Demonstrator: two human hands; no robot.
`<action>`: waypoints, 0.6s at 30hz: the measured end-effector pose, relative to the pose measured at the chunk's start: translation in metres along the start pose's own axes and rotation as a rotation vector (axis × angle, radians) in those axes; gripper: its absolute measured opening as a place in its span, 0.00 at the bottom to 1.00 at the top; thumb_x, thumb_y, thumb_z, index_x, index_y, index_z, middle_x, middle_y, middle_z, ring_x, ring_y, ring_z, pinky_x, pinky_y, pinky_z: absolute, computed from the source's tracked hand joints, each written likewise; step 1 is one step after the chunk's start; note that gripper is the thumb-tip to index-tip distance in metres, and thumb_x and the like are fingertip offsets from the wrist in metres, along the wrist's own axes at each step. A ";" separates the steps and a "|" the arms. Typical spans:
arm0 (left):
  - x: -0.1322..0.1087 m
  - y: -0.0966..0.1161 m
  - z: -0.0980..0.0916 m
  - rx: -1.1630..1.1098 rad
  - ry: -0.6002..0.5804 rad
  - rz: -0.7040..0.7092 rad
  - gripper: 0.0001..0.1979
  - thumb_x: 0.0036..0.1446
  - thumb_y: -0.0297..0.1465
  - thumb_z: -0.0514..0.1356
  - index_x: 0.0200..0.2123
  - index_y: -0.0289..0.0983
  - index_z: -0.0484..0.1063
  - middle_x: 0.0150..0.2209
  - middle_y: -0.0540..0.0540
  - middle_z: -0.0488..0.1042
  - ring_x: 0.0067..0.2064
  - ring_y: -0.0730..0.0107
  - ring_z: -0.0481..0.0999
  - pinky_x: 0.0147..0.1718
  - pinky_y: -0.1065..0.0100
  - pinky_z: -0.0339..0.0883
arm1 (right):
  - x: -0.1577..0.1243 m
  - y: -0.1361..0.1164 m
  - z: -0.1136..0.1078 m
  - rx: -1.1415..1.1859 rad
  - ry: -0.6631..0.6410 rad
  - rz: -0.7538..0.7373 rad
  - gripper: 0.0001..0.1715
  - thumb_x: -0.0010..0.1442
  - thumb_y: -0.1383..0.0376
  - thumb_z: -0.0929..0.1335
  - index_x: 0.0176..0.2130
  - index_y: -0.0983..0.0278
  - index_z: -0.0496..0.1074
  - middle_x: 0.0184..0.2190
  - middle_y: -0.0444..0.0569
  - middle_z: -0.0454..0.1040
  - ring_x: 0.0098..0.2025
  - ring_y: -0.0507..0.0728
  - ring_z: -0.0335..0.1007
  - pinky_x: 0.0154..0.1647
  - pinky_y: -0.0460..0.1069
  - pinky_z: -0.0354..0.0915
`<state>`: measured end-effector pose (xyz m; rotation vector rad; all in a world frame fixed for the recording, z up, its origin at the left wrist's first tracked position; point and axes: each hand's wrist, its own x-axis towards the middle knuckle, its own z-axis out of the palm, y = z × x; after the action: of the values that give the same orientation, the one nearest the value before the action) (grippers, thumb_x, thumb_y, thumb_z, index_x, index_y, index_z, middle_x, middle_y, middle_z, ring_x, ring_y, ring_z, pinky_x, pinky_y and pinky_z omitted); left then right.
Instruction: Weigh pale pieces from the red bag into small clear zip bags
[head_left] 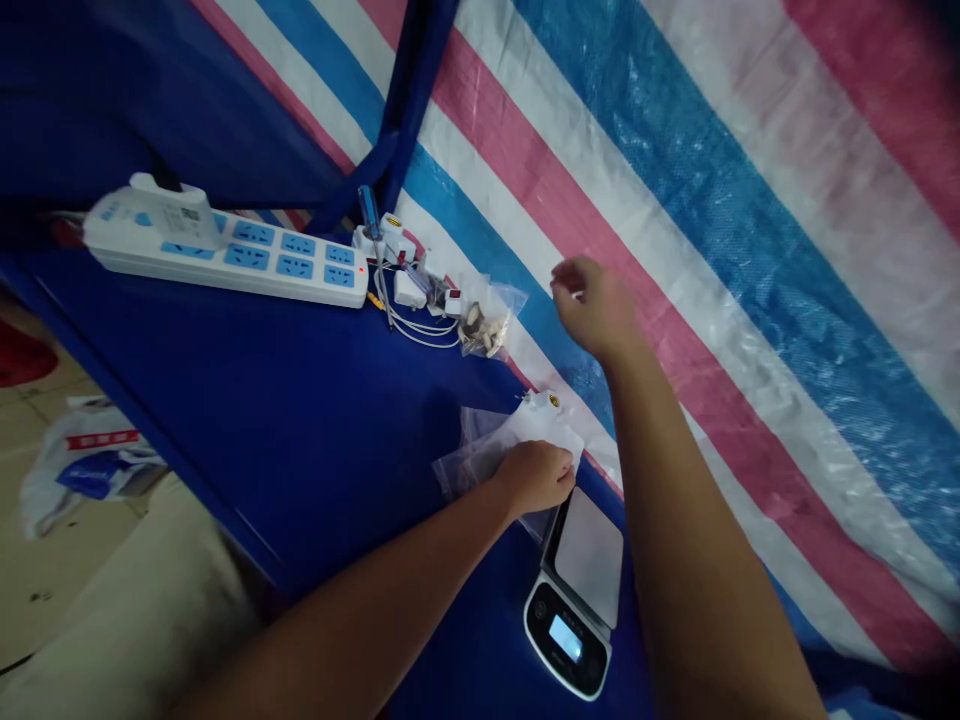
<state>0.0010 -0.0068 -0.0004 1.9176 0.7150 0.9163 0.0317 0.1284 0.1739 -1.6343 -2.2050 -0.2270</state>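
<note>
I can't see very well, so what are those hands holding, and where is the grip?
The left hand lies on a clear plastic bag, seeming to press it flat rather than pinch it. The right hand is curled, so I cannot tell whether it holds anything.

Just beside the scale [577, 600] we see our left hand [534, 478], and to the scale's right our right forearm [697, 530] runs up to our right hand [592, 308]. Both arms are bare, long and tapering toward the wrist, and our left forearm [345, 630] reaches in from the scale's left. Well left of the scale lies pale beige cloth [127, 610], possibly our trouser leg; we cannot tell.
</note>
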 end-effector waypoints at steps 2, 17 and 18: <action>-0.002 0.007 -0.001 -0.026 0.006 0.044 0.11 0.51 0.32 0.59 0.19 0.41 0.64 0.21 0.41 0.68 0.25 0.62 0.65 0.29 0.56 0.53 | -0.030 -0.015 -0.010 0.001 -0.190 0.027 0.08 0.59 0.67 0.65 0.35 0.63 0.75 0.30 0.47 0.78 0.32 0.56 0.72 0.37 0.51 0.66; 0.017 0.008 -0.082 -0.389 0.678 -0.172 0.18 0.56 0.34 0.54 0.21 0.40 0.45 0.20 0.54 0.46 0.26 0.74 0.51 0.28 0.68 0.51 | -0.238 -0.071 0.014 -0.464 -0.489 0.334 0.11 0.58 0.64 0.69 0.40 0.66 0.79 0.39 0.58 0.81 0.49 0.69 0.74 0.54 0.62 0.60; 0.015 0.009 -0.080 -0.396 0.671 -0.171 0.19 0.54 0.34 0.55 0.20 0.40 0.45 0.20 0.54 0.47 0.26 0.74 0.51 0.28 0.68 0.51 | -0.238 -0.074 0.017 -0.477 -0.497 0.341 0.10 0.59 0.66 0.68 0.39 0.66 0.79 0.38 0.58 0.81 0.48 0.68 0.74 0.53 0.62 0.60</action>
<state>-0.0553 0.0370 0.0407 1.1728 0.9729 1.4847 0.0173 -0.0985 0.0714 -2.5288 -2.2690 -0.2915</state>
